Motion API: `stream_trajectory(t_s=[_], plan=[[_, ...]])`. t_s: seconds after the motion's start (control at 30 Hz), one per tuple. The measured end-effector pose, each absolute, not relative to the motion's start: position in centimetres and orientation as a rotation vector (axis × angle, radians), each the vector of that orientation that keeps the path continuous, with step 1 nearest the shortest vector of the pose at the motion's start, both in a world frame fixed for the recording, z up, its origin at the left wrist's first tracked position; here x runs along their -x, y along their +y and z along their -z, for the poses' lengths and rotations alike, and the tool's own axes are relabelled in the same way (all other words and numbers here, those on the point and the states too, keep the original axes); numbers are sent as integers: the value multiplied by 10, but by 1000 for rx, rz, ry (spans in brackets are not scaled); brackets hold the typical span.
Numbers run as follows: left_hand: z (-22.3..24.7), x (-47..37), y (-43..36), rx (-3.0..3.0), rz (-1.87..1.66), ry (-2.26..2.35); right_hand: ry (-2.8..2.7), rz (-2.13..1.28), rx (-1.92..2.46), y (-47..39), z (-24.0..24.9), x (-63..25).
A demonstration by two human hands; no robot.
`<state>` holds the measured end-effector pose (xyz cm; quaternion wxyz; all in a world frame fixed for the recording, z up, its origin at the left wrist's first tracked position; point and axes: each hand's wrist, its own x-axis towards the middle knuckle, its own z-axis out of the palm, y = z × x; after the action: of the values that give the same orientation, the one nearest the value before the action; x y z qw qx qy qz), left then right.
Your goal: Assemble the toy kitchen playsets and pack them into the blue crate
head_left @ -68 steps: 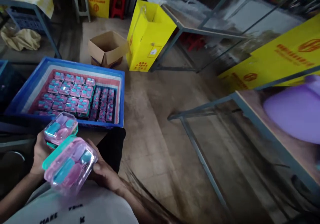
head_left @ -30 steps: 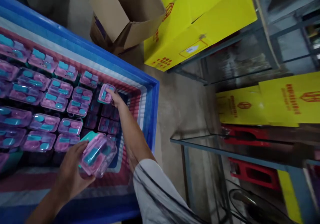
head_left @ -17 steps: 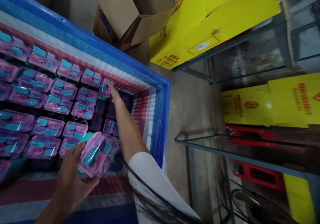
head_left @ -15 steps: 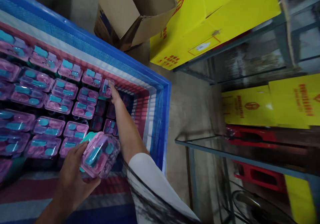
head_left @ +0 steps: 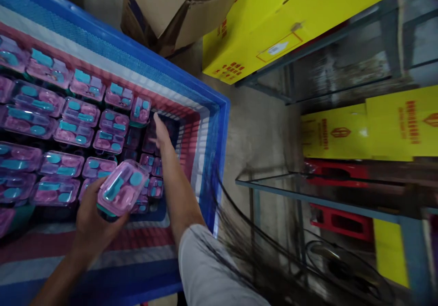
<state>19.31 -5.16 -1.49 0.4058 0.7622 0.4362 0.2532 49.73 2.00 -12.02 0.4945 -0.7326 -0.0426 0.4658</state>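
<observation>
My left hand (head_left: 94, 219) is closed around a small clear plastic case (head_left: 123, 187) with pink, purple and teal pieces inside. It holds the case tilted above the crate. Deeper in the crate, my right hand (head_left: 160, 132) is open, fingers stretched out and holding nothing. Just left of its fingertips a similar case (head_left: 141, 110) sits at the end of the far row, apart from the hand. Several more such cases (head_left: 82, 112) stand in rows to the left, and lower ones (head_left: 155, 187) show beneath the right forearm.
The blue plastic crate (head_left: 224, 128) has a striped red, white and blue lining (head_left: 191, 135). Beyond its far rim stand an open cardboard box (head_left: 205, 21) and a large yellow box (head_left: 253, 41). A metal rack (head_left: 328, 201) with yellow boxes (head_left: 335, 132) and red stools (head_left: 338, 221) is at the right.
My right hand has come away from the end case in the far row and opened. My left hand has shifted slightly left with its case, which has turned. The view has shifted too.
</observation>
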Motion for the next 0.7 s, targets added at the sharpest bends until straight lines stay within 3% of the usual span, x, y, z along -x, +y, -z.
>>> stream_trajectory(t_s=[0.13,0.2,0.4,0.7], plan=[[22,-197,-52,-1911,-612,1216,-29,-1787,1564,-62,70,-441],[30,-199,-57,-1958,-638,1259,-44,-1904,1351,-89,51,-407],[56,-204,-79,-2214,-625,1051,62,-1454,1353,-105,31,-356],[77,-207,-86,-2151,-469,829,9,-1313,1666,-84,55,-429]])
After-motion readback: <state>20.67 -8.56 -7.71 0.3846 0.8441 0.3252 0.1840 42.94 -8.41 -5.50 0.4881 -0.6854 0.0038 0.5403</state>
